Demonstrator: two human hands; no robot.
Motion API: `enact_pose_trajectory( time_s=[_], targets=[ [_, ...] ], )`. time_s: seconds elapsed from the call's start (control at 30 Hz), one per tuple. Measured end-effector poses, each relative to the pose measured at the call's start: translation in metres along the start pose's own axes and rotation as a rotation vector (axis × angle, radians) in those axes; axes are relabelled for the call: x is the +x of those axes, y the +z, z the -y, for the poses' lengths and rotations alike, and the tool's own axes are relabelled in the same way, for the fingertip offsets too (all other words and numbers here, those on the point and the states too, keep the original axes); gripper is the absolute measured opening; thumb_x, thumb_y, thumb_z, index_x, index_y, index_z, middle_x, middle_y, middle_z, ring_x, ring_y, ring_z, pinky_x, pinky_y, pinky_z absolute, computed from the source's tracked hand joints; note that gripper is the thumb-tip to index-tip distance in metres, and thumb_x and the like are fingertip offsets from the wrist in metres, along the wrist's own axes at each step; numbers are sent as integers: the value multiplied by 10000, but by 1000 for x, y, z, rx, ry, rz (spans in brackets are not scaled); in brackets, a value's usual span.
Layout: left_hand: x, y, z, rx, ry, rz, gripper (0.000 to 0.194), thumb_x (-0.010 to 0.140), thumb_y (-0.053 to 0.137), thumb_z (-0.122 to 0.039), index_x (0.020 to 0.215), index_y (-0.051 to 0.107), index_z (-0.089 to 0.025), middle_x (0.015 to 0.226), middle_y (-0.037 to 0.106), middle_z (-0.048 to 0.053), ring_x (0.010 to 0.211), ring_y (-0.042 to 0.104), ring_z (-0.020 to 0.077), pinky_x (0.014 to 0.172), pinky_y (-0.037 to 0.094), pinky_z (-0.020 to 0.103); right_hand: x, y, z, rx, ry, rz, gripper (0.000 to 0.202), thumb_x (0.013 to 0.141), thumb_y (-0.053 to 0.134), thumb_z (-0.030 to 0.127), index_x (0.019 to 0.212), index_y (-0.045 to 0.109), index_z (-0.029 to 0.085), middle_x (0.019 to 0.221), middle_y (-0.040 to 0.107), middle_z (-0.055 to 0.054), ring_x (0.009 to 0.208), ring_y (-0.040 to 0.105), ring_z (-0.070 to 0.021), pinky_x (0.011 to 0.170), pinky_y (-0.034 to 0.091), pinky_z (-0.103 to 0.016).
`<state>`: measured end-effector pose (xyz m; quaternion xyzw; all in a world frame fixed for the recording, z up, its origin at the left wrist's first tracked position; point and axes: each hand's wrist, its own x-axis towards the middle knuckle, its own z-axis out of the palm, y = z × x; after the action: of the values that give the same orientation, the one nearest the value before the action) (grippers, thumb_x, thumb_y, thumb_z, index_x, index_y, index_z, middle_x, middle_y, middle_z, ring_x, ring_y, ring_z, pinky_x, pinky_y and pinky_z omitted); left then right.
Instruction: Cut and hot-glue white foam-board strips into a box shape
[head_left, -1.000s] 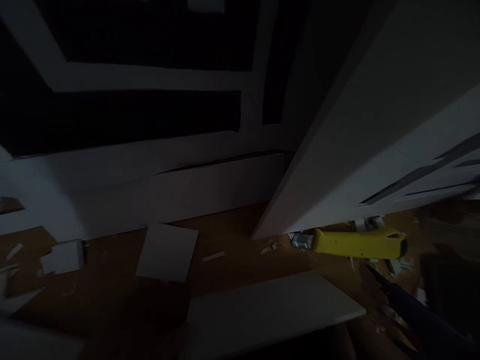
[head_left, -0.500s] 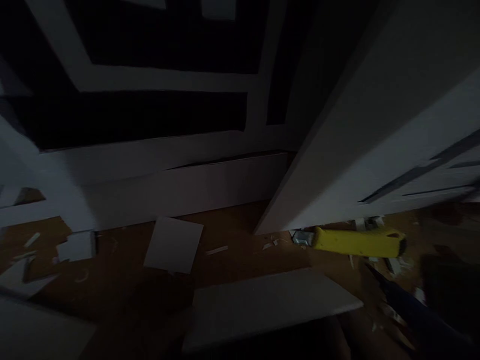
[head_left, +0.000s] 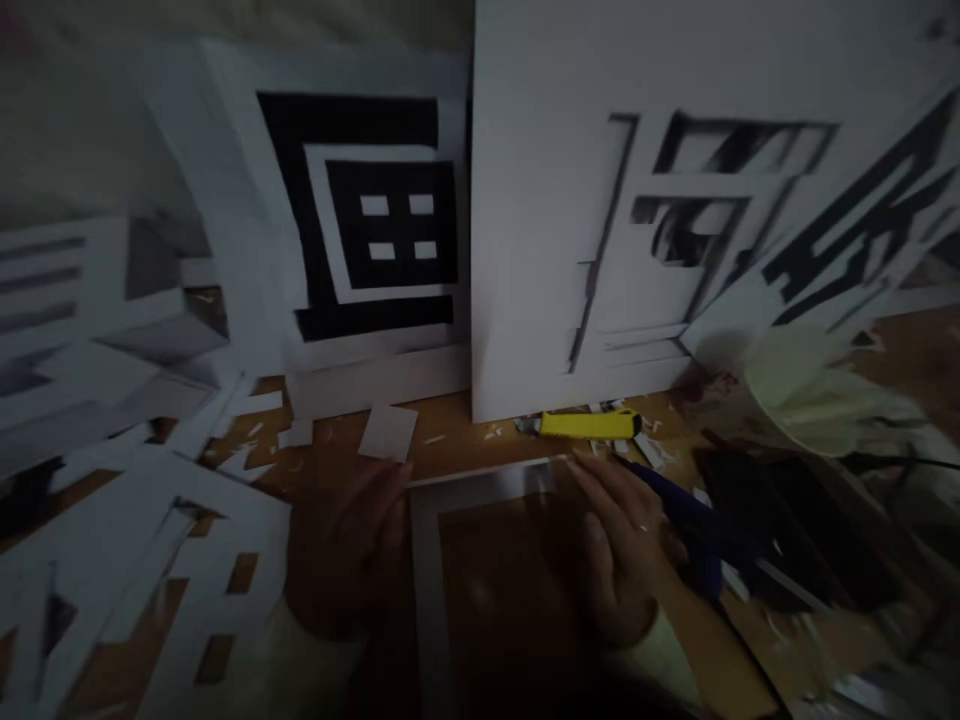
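Note:
Low on the table lies a pale flat frame [head_left: 431,590] with a strip along its top edge. My left hand [head_left: 356,535], dark and blurred, rests at the frame's upper left corner, and whether it grips anything is too dim to tell. At the upper right corner, my right hand [head_left: 622,540] touches the strip with its fingertips, fingers stretched out. A blue glue gun [head_left: 697,515] lies just right of that hand. Beyond the hands are a yellow cutter [head_left: 589,425] and a small white square [head_left: 388,432].
White panels with black shapes [head_left: 379,220] and cut-outs [head_left: 540,230] stand upright behind. Cut white sheets [head_left: 247,510] lie at the left. At the right are a pale container [head_left: 799,400], dark flat objects and a cable. Scraps litter the wooden table [head_left: 442,408].
The view has pulled back and grown brighter, showing both hands and more of the panels. The pale piece near the bottom now shows as a frame with both hands at its upper corners.

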<state>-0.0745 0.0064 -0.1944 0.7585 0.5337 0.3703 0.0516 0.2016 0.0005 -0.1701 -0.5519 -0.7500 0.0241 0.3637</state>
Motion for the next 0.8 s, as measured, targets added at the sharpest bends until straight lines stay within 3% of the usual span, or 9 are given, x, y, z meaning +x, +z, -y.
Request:
enact_pose_trajectory(
  time_s=[0.1, 0.2, 0.4, 0.57, 0.8],
  targets=[
    [10, 1, -6, 72, 154, -100, 515, 835, 604, -120, 1334, 565, -242, 1197, 698, 70, 1061, 631, 249, 973, 461, 425, 4, 10, 3, 42, -29, -23, 517, 952, 367, 146, 1443, 433, 296, 1376, 577, -60, 1318, 434, -300, 1038, 388, -570],
    [17, -1, -11, 86, 254, -115, 441, 854, 570, -120, 1291, 584, -175, 1175, 709, 102, 1081, 623, 248, 976, 473, 423, 3, 18, 2, 94, -58, -20, 526, 964, 372, 150, 1472, 391, 285, 1437, 529, -73, 1399, 365, -278, 1091, 364, -563],
    [16, 3, -20, 69, 316, -41, 455, 925, 419, -139, 1375, 485, -155, 1318, 630, 143, 1265, 545, 242, 1065, 417, 474, 1, 26, 2, 11, -125, 35, 556, 977, 365, 206, 1527, 284, 215, 1555, 357, -130, 1452, 286, -267, 1141, 303, -558],
    [17, 12, -19, 81, 353, 12, 423, 947, 401, -168, 1359, 498, -157, 1307, 642, 132, 1275, 547, 233, 1072, 413, 471, 5, 27, 9, -81, -110, 136, 528, 982, 363, 244, 1506, 331, 186, 1536, 390, -128, 1462, 258, -273, 1144, 282, -578],
    [19, 11, -19, 54, 322, 35, 400, 958, 382, -162, 1325, 541, -170, 1288, 659, 115, 1250, 571, 224, 1050, 421, 453, 5, 26, 9, -32, -97, 146, 515, 972, 386, 208, 1485, 349, 182, 1541, 389, -109, 1471, 236, -259, 1158, 285, -556]
  ],
)
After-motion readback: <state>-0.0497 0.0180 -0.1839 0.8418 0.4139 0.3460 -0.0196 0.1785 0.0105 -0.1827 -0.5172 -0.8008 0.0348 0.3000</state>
